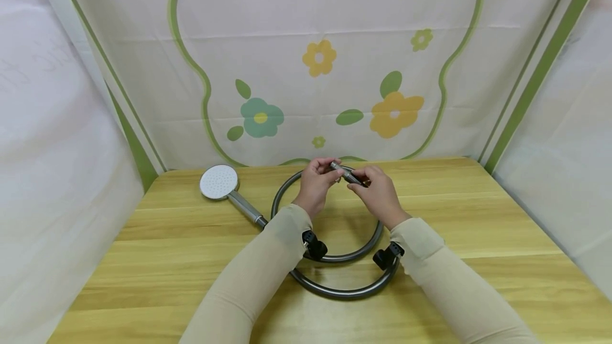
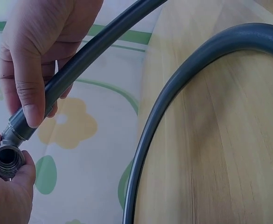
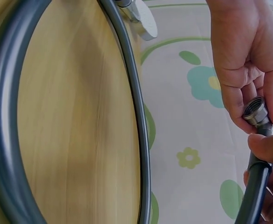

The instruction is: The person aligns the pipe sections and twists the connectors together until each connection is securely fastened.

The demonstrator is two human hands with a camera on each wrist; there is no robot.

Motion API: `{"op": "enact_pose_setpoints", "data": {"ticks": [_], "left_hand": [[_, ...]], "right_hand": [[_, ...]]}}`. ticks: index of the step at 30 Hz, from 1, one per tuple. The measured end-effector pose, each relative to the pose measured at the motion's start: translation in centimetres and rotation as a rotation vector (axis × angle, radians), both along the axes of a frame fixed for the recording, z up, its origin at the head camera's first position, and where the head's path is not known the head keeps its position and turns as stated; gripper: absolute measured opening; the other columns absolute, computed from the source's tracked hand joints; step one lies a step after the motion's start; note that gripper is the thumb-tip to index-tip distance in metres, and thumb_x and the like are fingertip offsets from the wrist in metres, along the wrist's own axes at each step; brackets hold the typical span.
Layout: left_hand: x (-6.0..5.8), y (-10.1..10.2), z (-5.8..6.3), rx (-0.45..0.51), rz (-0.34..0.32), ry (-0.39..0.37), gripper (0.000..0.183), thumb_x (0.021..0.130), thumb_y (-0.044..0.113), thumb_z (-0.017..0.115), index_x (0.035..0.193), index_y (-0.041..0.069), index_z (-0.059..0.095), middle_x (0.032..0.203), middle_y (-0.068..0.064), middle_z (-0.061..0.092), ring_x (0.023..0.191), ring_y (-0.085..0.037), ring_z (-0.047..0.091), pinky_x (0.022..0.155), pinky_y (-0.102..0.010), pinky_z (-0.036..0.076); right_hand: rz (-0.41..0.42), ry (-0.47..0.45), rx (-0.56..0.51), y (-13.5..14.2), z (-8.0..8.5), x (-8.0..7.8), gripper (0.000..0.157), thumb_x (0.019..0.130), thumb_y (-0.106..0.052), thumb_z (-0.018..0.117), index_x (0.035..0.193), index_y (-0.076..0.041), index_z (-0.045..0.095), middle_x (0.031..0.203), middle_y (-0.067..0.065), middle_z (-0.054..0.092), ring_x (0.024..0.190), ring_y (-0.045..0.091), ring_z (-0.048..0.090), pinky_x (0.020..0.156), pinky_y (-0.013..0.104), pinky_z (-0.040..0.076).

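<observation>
A dark grey shower hose (image 1: pixel 345 295) lies looped on the table, its far end raised in both hands. My left hand (image 1: pixel 315 186) pinches the metal nut (image 3: pixel 256 112) on that end between thumb and fingers; the nut's open mouth shows inner threads in the left wrist view. Just behind it, my right hand (image 1: pixel 379 195) grips the hose's end sleeve (image 2: pixel 22 123), thumb along one side. A shower head (image 1: pixel 219 182) with a white round face and grey handle rests at the left, its handle's lower end meeting the hose near my left sleeve.
The wooden table (image 1: pixel 478 216) runs back to a white flowered cloth (image 1: pixel 363 68). Cloth walls also stand on the left and right. The hose loops lie beneath and between both forearms.
</observation>
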State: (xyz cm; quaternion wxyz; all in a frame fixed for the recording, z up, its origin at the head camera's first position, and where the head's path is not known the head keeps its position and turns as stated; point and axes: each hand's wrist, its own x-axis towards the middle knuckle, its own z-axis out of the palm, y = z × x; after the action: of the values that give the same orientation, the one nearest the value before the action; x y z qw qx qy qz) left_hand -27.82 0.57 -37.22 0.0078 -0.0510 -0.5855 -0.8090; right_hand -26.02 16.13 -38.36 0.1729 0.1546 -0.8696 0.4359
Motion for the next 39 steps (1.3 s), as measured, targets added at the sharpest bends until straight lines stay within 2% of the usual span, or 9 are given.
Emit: {"op": "enact_pose_setpoints", "data": {"ticks": [12,25,30,37,39], "left_hand": [[-0.18,-0.21,0.18,0.011,-0.008,0.01,0.03,0.089,-0.005,0.065,0.116,0.001,0.056,0.128,-0.021,0.058,0.092,-0.012,0.059,0.075,-0.023,0.051],[-0.24,-0.36,0.03,0.002,-0.007,0.016,0.029,0.088,-0.005,0.065,0.116,0.0,0.056,0.127,-0.021,0.059,0.092,-0.011,0.059,0.076,-0.024,0.05],[-0.31,-0.33,-0.02,0.002,-0.004,0.018,0.029,0.088,-0.005,0.066,0.115,0.0,0.056,0.123,-0.017,0.062,0.092,-0.011,0.06,0.076,-0.024,0.051],[-0.27,-0.34,-0.05,-0.001,-0.014,0.021,0.028,0.089,-0.005,0.065,0.115,0.001,0.056,0.128,-0.02,0.059,0.093,-0.012,0.059,0.076,-0.023,0.05],[-0.26,-0.34,-0.03,-0.003,-0.012,0.02,0.028,0.089,-0.004,0.065,0.115,0.001,0.056,0.124,-0.016,0.062,0.094,-0.012,0.06,0.076,-0.023,0.05]], "right_hand": [[0.003,0.006,-0.013,-0.19,0.43,-0.14,0.026,0.085,-0.008,0.074,0.109,0.0,0.068,0.104,0.013,0.061,0.09,0.026,0.061,0.077,0.039,0.052],[0.01,-0.008,-0.018,-0.2,0.24,-0.34,0.026,0.085,-0.009,0.074,0.109,0.0,0.068,0.105,0.013,0.062,0.089,0.026,0.062,0.076,0.039,0.053],[0.015,-0.014,-0.014,-0.19,0.43,-0.31,0.026,0.086,-0.009,0.074,0.11,0.0,0.068,0.104,0.013,0.062,0.09,0.026,0.062,0.077,0.039,0.053],[0.036,-0.033,-0.008,-0.06,0.43,-0.32,0.027,0.088,-0.01,0.071,0.112,0.001,0.067,0.105,0.013,0.062,0.092,0.027,0.062,0.079,0.041,0.054],[0.042,-0.033,-0.005,-0.03,0.41,-0.31,0.027,0.089,-0.01,0.071,0.113,0.002,0.067,0.105,0.014,0.062,0.093,0.027,0.063,0.08,0.041,0.054]]}}
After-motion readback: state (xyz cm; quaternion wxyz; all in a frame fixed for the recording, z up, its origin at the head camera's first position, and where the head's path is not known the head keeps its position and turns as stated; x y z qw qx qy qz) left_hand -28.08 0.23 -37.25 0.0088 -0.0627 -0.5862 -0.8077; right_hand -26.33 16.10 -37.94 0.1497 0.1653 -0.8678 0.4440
